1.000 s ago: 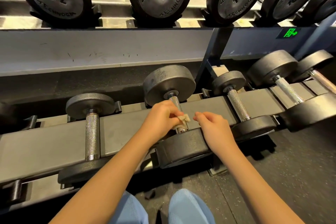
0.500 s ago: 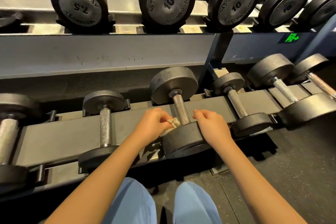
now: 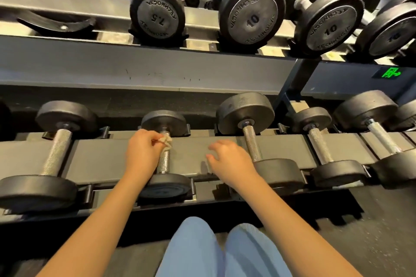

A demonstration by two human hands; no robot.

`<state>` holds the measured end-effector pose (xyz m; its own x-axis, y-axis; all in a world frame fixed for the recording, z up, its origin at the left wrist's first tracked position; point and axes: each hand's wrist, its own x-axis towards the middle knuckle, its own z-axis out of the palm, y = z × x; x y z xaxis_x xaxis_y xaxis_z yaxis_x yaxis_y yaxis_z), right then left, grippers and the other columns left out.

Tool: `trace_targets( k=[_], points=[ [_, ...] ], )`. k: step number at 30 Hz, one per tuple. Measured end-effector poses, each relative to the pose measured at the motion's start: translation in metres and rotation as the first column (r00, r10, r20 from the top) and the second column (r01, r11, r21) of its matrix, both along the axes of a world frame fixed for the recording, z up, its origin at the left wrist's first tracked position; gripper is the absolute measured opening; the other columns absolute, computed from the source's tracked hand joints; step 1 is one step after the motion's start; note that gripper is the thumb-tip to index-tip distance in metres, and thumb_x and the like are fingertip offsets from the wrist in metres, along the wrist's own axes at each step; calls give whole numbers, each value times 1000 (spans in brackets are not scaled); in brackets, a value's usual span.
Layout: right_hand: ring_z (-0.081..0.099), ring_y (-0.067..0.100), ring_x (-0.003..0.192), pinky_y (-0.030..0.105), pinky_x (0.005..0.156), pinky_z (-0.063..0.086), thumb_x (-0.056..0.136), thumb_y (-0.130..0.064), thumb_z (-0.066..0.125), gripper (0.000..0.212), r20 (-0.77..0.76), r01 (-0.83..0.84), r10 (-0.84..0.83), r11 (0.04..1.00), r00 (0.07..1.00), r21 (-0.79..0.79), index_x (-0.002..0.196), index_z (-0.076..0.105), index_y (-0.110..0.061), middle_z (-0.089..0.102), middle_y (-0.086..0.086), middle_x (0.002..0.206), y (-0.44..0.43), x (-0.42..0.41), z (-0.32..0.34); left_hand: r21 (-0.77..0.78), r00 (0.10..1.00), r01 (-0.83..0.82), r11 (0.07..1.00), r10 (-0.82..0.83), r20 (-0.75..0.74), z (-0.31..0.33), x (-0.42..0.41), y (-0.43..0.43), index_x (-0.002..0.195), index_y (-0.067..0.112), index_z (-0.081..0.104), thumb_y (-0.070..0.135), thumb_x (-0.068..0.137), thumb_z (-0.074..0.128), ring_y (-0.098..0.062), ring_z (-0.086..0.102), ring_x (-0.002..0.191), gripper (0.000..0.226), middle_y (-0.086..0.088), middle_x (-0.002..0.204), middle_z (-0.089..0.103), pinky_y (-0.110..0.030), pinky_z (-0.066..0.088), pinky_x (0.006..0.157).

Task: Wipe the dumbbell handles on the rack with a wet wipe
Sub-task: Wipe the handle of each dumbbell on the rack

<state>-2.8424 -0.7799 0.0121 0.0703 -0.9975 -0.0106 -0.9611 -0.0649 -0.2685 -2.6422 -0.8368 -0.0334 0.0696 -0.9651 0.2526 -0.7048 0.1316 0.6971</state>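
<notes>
We are pinching the crumpled, off-white wipe (image 3: 165, 140) in our left hand (image 3: 141, 153), pressing it against the far end of the knurled steel handle (image 3: 166, 162) of the small dumbbell (image 3: 167, 188), beside its round black head. Our right hand (image 3: 229, 162) is hovering over the flat grey rack rail (image 3: 101, 159), fingers loosely curled, holding nothing. Half a second ago both hands were at the bigger dumbbell (image 3: 246, 112), now on our right.

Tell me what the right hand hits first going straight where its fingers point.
Probably the far head of the small dumbbell, against which the left hand holds the wet wipe. The right hand points forward-left above the rack rail; depth is unclear, so it might touch the rail first.
</notes>
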Motion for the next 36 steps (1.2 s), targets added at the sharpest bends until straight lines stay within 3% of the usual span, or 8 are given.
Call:
trace_targets(
  k=[5, 8, 14, 20, 24, 28, 31, 36],
  points=[
    [48, 25, 119, 38, 97, 44, 98, -26, 43, 37, 85, -76, 63, 984, 994, 163, 131, 54, -11, 51, 7, 132, -34, 24, -42, -27, 1000, 3, 1000, -4, -24, -2, -5, -8, 102, 13, 72, 16, 87, 67, -14, 54, 92, 17, -1, 100, 58, -25, 39, 79],
    [47, 26, 116, 39, 96, 43, 97, -24, 46, 32, 91, -47, 41, 997, 995, 65, 121, 60, -9, 53, 8, 124, -48, 29, -64, -49, 999, -26, 998, 24, -36, -3, -7, -16, 105, 14, 72, 19, 87, 66, -10, 52, 91, 19, 3, 98, 56, -21, 37, 76],
    [55, 29, 102, 41, 82, 51, 85, -14, 58, 32, 168, 97, -42, 937, 985, -335, 116, 64, -10, 61, 8, 119, -30, 39, -113, 9, 999, 9, 1000, -9, 50, 1, -5, -12, 105, 14, 71, 22, 89, 65, -8, 52, 89, 19, 1, 102, 57, -19, 38, 74],
    [53, 32, 112, 47, 88, 48, 81, -10, 69, 33, 321, 203, -92, 921, 942, -332, 113, 67, -10, 62, 10, 122, -31, 45, -118, 48, 996, 82, 995, -84, 38, 3, -1, 2, 109, 12, 70, 26, 88, 65, -13, 55, 91, 26, -2, 101, 57, -26, 45, 82],
    [49, 33, 117, 45, 92, 45, 84, -12, 67, 38, 313, 181, -79, 932, 947, -315, 121, 63, -9, 57, 11, 131, -27, 47, -121, 40, 998, 54, 998, -55, 40, 7, -2, -9, 107, 15, 71, 22, 88, 65, -11, 53, 99, 20, 0, 107, 58, -22, 39, 81],
    [46, 31, 122, 46, 96, 42, 88, -16, 63, 37, 284, 167, -78, 938, 956, -304, 124, 61, -10, 54, 9, 135, -26, 44, -118, 28, 1000, 8, 1000, -9, 27, 11, -8, -20, 105, 12, 71, 20, 88, 66, -16, 54, 103, 20, -2, 106, 60, -28, 44, 87],
    [38, 25, 129, 42, 104, 34, 93, -24, 55, 36, 326, 176, -85, 950, 942, -260, 127, 59, -12, 49, 5, 139, -29, 43, -115, 56, 998, 13, 998, -17, 64, 10, -6, -20, 104, 11, 71, 23, 87, 67, -14, 54, 97, 21, -1, 104, 59, -23, 45, 82],
    [46, 26, 122, 42, 101, 34, 88, -26, 59, 32, 394, 288, -169, 920, 904, -267, 113, 67, -9, 57, 6, 127, -37, 51, -114, 102, 995, 86, 991, -92, 50, 4, 4, -7, 90, 17, 73, 32, 83, 71, -3, 48, 74, 16, 6, 88, 55, -8, 33, 59]
  ],
)
